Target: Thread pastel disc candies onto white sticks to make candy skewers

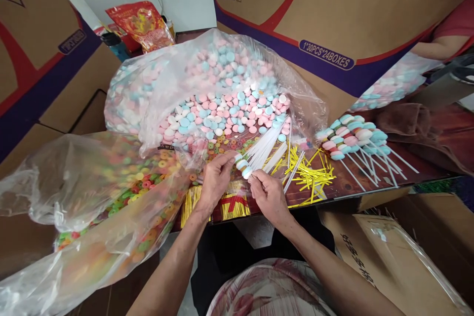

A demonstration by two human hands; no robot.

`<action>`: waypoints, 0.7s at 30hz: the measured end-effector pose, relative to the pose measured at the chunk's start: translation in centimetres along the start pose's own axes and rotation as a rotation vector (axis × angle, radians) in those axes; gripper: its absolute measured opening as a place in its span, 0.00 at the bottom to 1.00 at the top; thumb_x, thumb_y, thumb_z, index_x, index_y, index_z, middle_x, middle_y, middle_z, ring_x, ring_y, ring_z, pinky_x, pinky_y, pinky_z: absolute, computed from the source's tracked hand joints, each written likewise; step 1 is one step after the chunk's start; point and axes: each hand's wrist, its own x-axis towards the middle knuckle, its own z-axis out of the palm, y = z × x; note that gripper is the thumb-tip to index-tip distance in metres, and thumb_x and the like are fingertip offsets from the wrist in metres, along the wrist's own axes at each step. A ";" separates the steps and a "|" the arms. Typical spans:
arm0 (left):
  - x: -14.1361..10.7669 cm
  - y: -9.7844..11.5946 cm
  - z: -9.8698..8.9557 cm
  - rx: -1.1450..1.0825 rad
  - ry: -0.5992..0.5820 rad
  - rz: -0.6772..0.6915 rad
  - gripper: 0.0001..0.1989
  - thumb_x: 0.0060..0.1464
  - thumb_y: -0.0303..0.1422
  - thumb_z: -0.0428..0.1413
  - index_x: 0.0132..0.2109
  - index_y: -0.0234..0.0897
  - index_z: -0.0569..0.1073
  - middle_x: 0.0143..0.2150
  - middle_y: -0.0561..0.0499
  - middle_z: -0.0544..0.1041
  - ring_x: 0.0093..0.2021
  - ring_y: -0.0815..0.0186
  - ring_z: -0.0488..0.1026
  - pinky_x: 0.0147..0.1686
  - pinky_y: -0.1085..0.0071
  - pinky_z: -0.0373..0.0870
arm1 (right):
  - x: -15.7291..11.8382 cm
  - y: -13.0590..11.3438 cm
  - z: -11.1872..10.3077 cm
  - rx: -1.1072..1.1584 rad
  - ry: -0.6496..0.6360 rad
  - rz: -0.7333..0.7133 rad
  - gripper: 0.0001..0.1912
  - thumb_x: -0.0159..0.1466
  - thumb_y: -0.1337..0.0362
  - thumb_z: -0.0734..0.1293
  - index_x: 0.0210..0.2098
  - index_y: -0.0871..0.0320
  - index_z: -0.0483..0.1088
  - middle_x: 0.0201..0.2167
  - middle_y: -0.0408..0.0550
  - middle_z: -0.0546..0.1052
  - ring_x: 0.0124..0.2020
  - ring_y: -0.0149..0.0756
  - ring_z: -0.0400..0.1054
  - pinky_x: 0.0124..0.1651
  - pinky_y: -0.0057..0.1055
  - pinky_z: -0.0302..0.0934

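Observation:
Between my hands is a short candy skewer (243, 166), a row of pale blue and white candies with a darker ring among them. My left hand (217, 174) pinches its upper left end. The fingers of my right hand (269, 194) are closed at its lower right end; the stick there is mostly hidden. Just beyond lies a fan of white sticks (263, 147). To the right of my right hand are loose yellow twist ties (313, 173). Gold twist-tie bundles (236, 207) lie at the table edge below my hands.
A large plastic bag (166, 74) spills pink, blue and white candies (222, 113). At left is a bag of colourful ring candies (148, 182). Finished-looking candy skewers (353, 136) are piled at right. Cardboard boxes (281, 5) stand behind; another person's arm (442, 47) shows at far right.

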 end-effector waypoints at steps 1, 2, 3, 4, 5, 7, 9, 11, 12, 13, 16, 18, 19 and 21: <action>-0.1 0.0 0.1 -0.016 -0.009 -0.010 0.13 0.60 0.36 0.55 0.45 0.39 0.82 0.45 0.47 0.83 0.47 0.61 0.78 0.52 0.64 0.72 | 0.0 0.0 0.0 -0.006 0.001 0.000 0.16 0.71 0.61 0.58 0.25 0.52 0.58 0.17 0.39 0.62 0.20 0.32 0.57 0.26 0.29 0.51; -0.1 0.0 0.1 -0.028 -0.018 -0.016 0.13 0.60 0.36 0.55 0.45 0.39 0.83 0.46 0.47 0.83 0.47 0.61 0.78 0.53 0.64 0.72 | 0.0 -0.1 0.0 -0.012 0.002 0.001 0.16 0.71 0.61 0.57 0.25 0.52 0.58 0.17 0.39 0.62 0.20 0.32 0.57 0.26 0.29 0.51; -0.2 0.0 0.2 -0.035 -0.027 -0.015 0.13 0.60 0.37 0.55 0.45 0.39 0.83 0.46 0.47 0.83 0.47 0.61 0.78 0.53 0.64 0.71 | 0.1 -0.1 0.0 -0.016 0.003 0.001 0.16 0.71 0.61 0.57 0.25 0.52 0.58 0.17 0.39 0.62 0.20 0.32 0.57 0.26 0.29 0.51; -0.3 0.1 0.3 -0.036 -0.036 -0.010 0.13 0.60 0.37 0.55 0.45 0.39 0.83 0.46 0.47 0.83 0.48 0.61 0.78 0.53 0.64 0.72 | 0.1 -0.2 -0.1 -0.017 0.004 0.002 0.16 0.71 0.61 0.57 0.25 0.52 0.57 0.17 0.38 0.62 0.20 0.32 0.57 0.26 0.29 0.51; -0.4 0.1 0.4 -0.035 -0.046 -0.003 0.13 0.60 0.36 0.55 0.45 0.39 0.83 0.46 0.47 0.83 0.47 0.61 0.78 0.53 0.64 0.72 | 0.1 -0.2 -0.1 -0.016 0.006 0.003 0.16 0.71 0.61 0.57 0.25 0.52 0.57 0.17 0.38 0.63 0.20 0.32 0.57 0.26 0.29 0.51; -0.5 0.3 0.6 -0.034 -0.059 0.001 0.13 0.60 0.36 0.55 0.44 0.39 0.83 0.46 0.47 0.83 0.47 0.60 0.78 0.53 0.64 0.72 | 0.2 -0.1 0.0 -0.008 0.009 0.004 0.16 0.71 0.62 0.58 0.25 0.52 0.57 0.16 0.38 0.63 0.20 0.32 0.57 0.26 0.29 0.51; -0.6 0.4 0.8 -0.051 -0.060 -0.023 0.13 0.60 0.37 0.56 0.44 0.39 0.83 0.46 0.47 0.83 0.47 0.60 0.79 0.53 0.64 0.73 | 0.3 0.0 0.0 0.010 0.020 0.007 0.16 0.70 0.62 0.58 0.25 0.52 0.57 0.16 0.38 0.62 0.20 0.32 0.57 0.26 0.29 0.51; -0.5 0.4 1.0 -0.092 -0.044 -0.069 0.15 0.60 0.40 0.56 0.46 0.38 0.83 0.47 0.47 0.83 0.48 0.60 0.79 0.54 0.63 0.73 | 0.4 0.0 0.2 0.036 0.035 0.014 0.15 0.70 0.62 0.58 0.25 0.52 0.58 0.17 0.38 0.62 0.20 0.32 0.57 0.26 0.29 0.51; -0.5 0.4 1.0 -0.116 -0.028 -0.092 0.16 0.59 0.41 0.57 0.47 0.38 0.82 0.48 0.47 0.83 0.49 0.59 0.79 0.54 0.63 0.74 | 0.4 0.0 0.2 0.049 0.042 0.017 0.15 0.70 0.62 0.58 0.26 0.52 0.59 0.17 0.38 0.62 0.20 0.32 0.58 0.26 0.28 0.52; -0.4 0.4 1.0 -0.134 0.000 -0.111 0.17 0.59 0.41 0.57 0.49 0.37 0.81 0.49 0.47 0.83 0.50 0.59 0.79 0.54 0.62 0.74 | 0.4 0.0 0.3 0.059 0.047 0.018 0.15 0.70 0.62 0.58 0.26 0.52 0.59 0.17 0.39 0.63 0.21 0.32 0.58 0.26 0.28 0.52; 0.0 0.3 0.6 -0.127 0.121 -0.142 0.19 0.56 0.43 0.59 0.50 0.36 0.81 0.51 0.46 0.82 0.52 0.57 0.78 0.56 0.60 0.73 | 0.4 -0.6 0.3 0.047 0.045 -0.013 0.16 0.71 0.62 0.57 0.25 0.53 0.59 0.18 0.39 0.64 0.21 0.32 0.59 0.28 0.28 0.53; 0.3 0.3 0.2 -0.099 0.156 -0.154 0.20 0.55 0.45 0.60 0.47 0.35 0.82 0.48 0.45 0.83 0.49 0.55 0.79 0.55 0.59 0.74 | 0.3 -1.1 0.1 -0.005 0.022 -0.077 0.17 0.71 0.63 0.57 0.24 0.54 0.58 0.19 0.40 0.65 0.23 0.31 0.61 0.29 0.27 0.54; 0.4 0.2 0.0 -0.097 0.166 -0.147 0.21 0.54 0.46 0.60 0.47 0.34 0.82 0.48 0.45 0.83 0.49 0.55 0.79 0.54 0.58 0.74 | 0.3 -1.4 -0.1 -0.037 0.009 -0.115 0.17 0.70 0.64 0.57 0.24 0.54 0.58 0.20 0.40 0.66 0.23 0.32 0.61 0.29 0.27 0.55; 0.7 0.4 -0.3 -0.102 0.178 -0.154 0.22 0.52 0.48 0.62 0.46 0.35 0.82 0.48 0.45 0.83 0.49 0.54 0.79 0.55 0.57 0.74 | 0.1 -1.8 -0.8 -0.096 -0.004 -0.159 0.15 0.70 0.66 0.58 0.26 0.54 0.59 0.22 0.42 0.69 0.24 0.32 0.63 0.30 0.28 0.56</action>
